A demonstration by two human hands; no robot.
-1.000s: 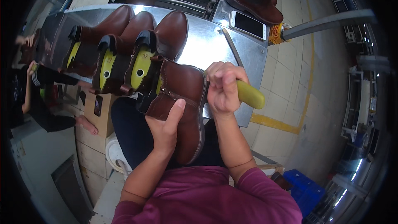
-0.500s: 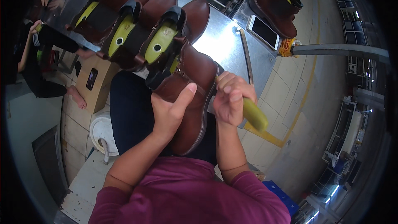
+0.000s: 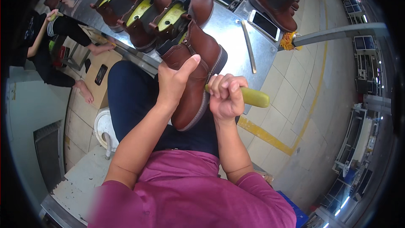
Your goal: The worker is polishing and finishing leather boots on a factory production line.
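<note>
Shiny metal table with brown boots, white-framed phone and thin narrow strip on top

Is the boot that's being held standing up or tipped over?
Tipped over: the left hand holds the brown boot sideways, opening toward the left, sole facing the right hand.

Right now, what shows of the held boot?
The boot looks like brown leather, with a side zip and pale stitching beside its sole. It is held tilted, toe lowest in view, sole facing right. The left hand grips its shaft; the right hand, holding a yellow-green handle, is near the sole, contact unclear.
</note>
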